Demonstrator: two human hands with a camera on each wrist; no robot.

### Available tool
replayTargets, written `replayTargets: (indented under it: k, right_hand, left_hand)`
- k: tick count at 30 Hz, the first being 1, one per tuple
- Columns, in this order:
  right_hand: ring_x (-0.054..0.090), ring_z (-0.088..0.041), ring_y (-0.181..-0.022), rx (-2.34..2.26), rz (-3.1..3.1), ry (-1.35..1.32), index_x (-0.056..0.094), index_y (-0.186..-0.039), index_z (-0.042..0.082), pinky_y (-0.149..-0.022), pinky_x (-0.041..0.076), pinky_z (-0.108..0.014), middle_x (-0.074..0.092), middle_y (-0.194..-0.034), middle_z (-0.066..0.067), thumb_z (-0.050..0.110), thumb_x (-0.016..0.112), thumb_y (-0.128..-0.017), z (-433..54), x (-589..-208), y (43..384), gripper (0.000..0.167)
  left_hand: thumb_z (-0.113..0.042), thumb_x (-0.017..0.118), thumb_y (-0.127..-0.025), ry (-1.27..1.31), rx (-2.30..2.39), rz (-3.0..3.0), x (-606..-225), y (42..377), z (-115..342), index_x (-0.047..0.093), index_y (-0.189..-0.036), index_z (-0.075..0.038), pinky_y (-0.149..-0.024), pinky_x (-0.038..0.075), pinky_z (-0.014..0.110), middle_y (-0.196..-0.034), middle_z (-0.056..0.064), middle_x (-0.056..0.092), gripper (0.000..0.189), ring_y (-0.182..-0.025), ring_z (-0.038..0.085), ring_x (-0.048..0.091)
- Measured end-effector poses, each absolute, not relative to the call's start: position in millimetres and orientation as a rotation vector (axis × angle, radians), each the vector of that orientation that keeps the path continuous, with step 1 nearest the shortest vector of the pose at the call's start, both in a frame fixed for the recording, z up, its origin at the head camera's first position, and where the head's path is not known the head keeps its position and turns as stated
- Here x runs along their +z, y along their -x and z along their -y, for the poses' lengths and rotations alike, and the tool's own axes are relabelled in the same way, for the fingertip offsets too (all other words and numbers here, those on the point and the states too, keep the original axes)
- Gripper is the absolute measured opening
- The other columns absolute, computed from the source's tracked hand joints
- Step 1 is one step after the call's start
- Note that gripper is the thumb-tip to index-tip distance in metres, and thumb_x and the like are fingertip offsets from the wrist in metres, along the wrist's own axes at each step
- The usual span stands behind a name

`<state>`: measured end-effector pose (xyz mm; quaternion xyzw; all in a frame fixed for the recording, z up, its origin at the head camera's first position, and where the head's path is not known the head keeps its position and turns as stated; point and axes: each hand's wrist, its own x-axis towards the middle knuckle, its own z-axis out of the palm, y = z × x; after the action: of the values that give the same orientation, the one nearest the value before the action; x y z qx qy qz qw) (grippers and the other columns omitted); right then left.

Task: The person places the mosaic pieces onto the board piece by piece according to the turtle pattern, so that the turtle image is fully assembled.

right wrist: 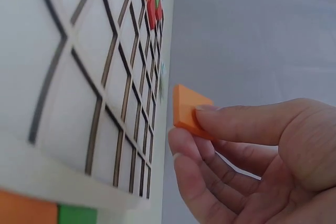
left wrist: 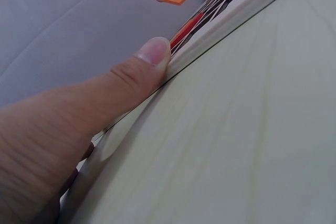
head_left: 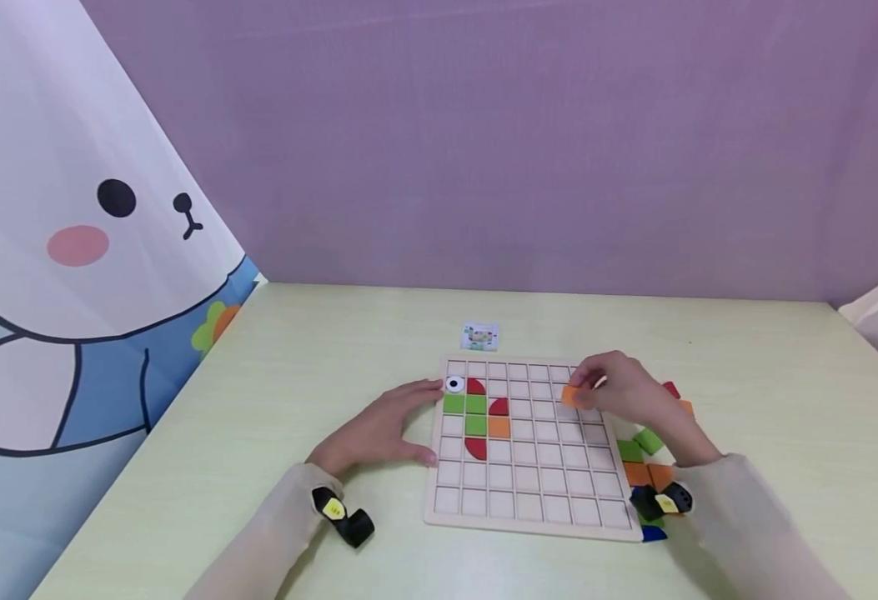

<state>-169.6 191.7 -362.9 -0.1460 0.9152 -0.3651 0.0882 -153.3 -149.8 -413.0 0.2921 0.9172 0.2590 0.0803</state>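
Observation:
My right hand (head_left: 619,385) pinches an orange square tile (right wrist: 190,109) between thumb and fingers. It holds the tile over the right part of a pale gridded board (head_left: 547,529), near the upper edge. Fingers spread, my left hand (head_left: 378,429) rests at the board's left side, its thumb (left wrist: 152,53) touching the rim. In the board's left cells sit an eye tile (head_left: 454,384), several green squares (head_left: 476,425), an orange square (head_left: 499,427) and a few red quarter-round tiles (head_left: 476,449).
Loose green tiles (head_left: 629,451), orange tiles (head_left: 637,474) and a blue tile (head_left: 654,533) lie along the board's right side, partly under my right forearm. Behind the board is a small printed card (head_left: 479,337). A purple cloth (head_left: 529,150) hangs behind the table.

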Motion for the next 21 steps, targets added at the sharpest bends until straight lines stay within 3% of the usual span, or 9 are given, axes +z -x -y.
replayTargets:
  k: [21]
  right_hand:
    - [0.055,-0.016,-0.071,-1.134,-2.609,0.499,0.069,-0.092,0.002,-0.062,0.05,-0.026,0.064,-0.083,-0.005,-0.002,0.067,-0.082,-158.3,-361.6,154.5,0.01]
  left_hand:
    - [-0.055,0.078,-0.068,-0.851,0.776,-2.74,-411.4,152.0,149.9,0.039,-0.146,-0.015,-0.117,0.025,0.047,-0.155,0.0,0.031,0.095,-0.145,0.023,0.025]
